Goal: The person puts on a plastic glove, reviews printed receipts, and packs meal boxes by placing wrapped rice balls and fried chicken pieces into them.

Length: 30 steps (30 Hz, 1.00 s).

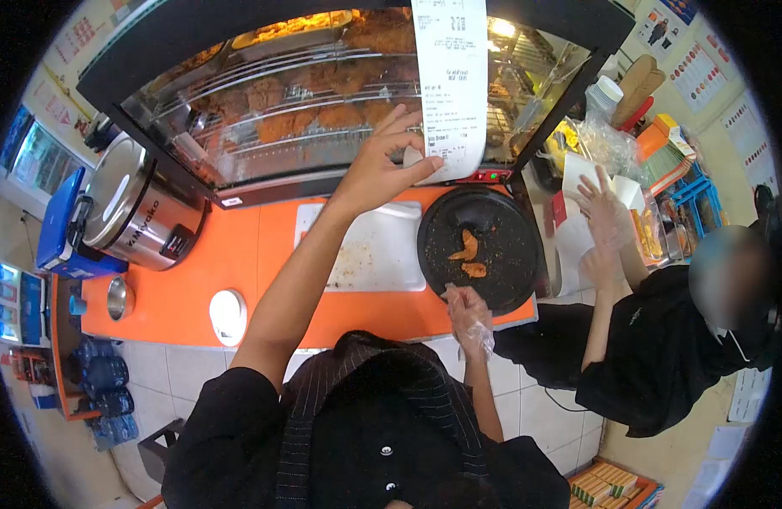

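Note:
My bare left hand (382,165) pinches the lower end of a long white printed receipt (449,93) between thumb and fingers. The receipt hangs in front of the glass food warmer (323,106), where several fried chicken pieces lie on racks. My right hand (470,321), in a clear plastic glove, is at the near edge of a round black pan (514,246). Its fingers are drawn together, and what they hold, if anything, is too small to make out. Two fried chicken pieces (467,246) and crumbs lie in the pan.
A crumb-strewn white tray (365,263) sits left of the pan on the orange counter (255,280). Further left are a white round lid (228,316), metal bowl (120,299) and rice cooker (149,208). At right, a co-worker's hands (607,216) handle a paper box (569,225).

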Motion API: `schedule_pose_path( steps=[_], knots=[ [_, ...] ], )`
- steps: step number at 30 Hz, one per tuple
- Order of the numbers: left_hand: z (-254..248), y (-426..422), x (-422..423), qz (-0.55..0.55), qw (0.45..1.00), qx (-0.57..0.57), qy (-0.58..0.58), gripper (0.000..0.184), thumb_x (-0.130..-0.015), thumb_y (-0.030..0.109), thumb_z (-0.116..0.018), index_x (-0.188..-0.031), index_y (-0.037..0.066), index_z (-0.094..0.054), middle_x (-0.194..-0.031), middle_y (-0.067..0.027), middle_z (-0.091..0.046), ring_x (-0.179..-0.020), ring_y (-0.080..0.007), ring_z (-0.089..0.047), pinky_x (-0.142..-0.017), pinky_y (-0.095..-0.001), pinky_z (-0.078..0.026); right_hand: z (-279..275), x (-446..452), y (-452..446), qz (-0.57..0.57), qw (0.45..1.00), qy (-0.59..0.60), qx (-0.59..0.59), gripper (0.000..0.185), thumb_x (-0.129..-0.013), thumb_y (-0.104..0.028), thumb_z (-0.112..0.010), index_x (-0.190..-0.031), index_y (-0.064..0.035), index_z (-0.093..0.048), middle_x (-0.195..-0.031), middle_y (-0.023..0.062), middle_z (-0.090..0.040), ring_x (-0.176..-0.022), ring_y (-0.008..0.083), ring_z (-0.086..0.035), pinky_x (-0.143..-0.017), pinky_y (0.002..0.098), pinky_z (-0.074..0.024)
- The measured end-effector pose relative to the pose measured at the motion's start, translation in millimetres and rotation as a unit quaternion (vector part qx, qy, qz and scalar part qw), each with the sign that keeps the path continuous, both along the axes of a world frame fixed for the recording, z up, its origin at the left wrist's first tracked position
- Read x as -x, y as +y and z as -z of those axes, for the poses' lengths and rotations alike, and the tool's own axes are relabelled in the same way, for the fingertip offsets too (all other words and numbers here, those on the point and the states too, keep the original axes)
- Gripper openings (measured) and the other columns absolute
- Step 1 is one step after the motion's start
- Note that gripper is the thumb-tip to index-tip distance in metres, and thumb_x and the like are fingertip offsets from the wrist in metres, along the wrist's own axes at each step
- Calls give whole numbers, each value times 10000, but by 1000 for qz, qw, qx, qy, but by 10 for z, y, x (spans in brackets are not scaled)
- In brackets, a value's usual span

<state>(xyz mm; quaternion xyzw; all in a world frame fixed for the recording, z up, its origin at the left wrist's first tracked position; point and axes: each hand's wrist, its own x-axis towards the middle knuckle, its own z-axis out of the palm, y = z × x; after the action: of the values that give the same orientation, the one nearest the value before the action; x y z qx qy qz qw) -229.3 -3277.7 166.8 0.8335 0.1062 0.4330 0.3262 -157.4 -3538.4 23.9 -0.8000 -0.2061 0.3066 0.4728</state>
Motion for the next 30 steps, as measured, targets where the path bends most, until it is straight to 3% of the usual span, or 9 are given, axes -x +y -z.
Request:
schedule_pose_path(
  steps=[3, 4, 7, 9, 12, 17, 21, 25, 30],
  knots=[
    [-89, -173, 168, 88, 965, 241, 57, 176, -796, 200, -682, -835, 36, -628, -1042, -96, -656, -1028, -197, -578, -915, -359, -418, -314, 35, 91, 29, 998, 42, -25, 401, -914, -355, -540, -661, -46, -569, -534, -42, -417, -499, 47, -365, -453, 242, -291],
    [-51, -244, 163, 135, 940, 312, -4, 175, -830, 144, -639, -911, 15, -553, -972, -105, -667, -884, -141, -614, -799, -297, -466, -355, 32, 109, 38, 999, 14, -31, 409, -914, -360, -538, -654, -45, -564, -526, -32, -424, -510, 49, -380, -462, 240, -307],
    [45, -300, 232, 201, 896, 397, -4, 201, -862, 92, -584, -1004, 22, -460, -952, -127, -662, -863, -125, -614, -753, -274, -469, -379, -19, 181, 82, 995, 19, -55, 445, -913, -391, -533, -627, -50, -546, -512, -12, -440, -512, 54, -391, -468, 238, -318],
    [97, -342, 246, 216, 885, 412, -2, 243, -873, 63, -557, -1058, 34, -403, -948, -118, -661, -870, -125, -615, -742, -274, -475, -316, -69, 228, 107, 993, -4, -47, 457, -915, -410, -525, -624, -58, -542, -510, -5, -449, -496, 62, -396, -458, 244, -321],
    [121, -392, 266, 223, 874, 431, -3, 304, -866, 59, -563, -1117, 8, -399, -968, -124, -655, -888, -137, -615, -784, -282, -476, -342, -52, 283, 124, 981, 86, -122, 468, -913, -433, -517, -617, -71, -532, -510, 0, -444, -468, 79, -400, -437, 256, -324],
    [150, -468, 257, 234, 864, 445, -10, 412, -839, 22, -575, -1212, -34, -409, -987, -120, -645, -962, -146, -596, -848, -281, -463, -345, -114, 283, 111, 986, 90, -84, 472, -911, -443, -513, -615, -76, -531, -510, 3, -435, -450, 92, -404, -425, 263, -325],
    [225, -448, 300, 190, 879, 426, 100, 338, -867, 124, -526, -1184, 9, -522, -1038, -67, -630, -959, -133, -588, -832, -280, -461, -325, -157, 264, 135, 990, 45, -12, 473, -912, -440, -513, -618, -70, -536, -510, 3, -438, -453, 93, -406, -430, 264, -329],
    [229, -576, 293, 196, 849, 490, 26, 331, -907, 188, -457, -1196, 40, -526, -1056, -62, -614, -935, -127, -589, -775, -296, -480, -145, -158, 275, 125, 980, 61, -141, 459, -907, -427, -530, -593, -94, -499, -508, -10, -411, -440, 71, -378, -393, 240, -265],
    [49, -698, 350, 178, 844, 506, 30, 341, -949, 212, -423, -1230, 27, -478, -1088, -81, -600, -956, -144, -591, -791, -313, -494, -199, -225, 258, 153, 977, 119, -93, 437, -923, -400, -510, -603, -102, -494, -508, -9, -424, -427, 66, -401, -374, 246, -279]
  ],
)
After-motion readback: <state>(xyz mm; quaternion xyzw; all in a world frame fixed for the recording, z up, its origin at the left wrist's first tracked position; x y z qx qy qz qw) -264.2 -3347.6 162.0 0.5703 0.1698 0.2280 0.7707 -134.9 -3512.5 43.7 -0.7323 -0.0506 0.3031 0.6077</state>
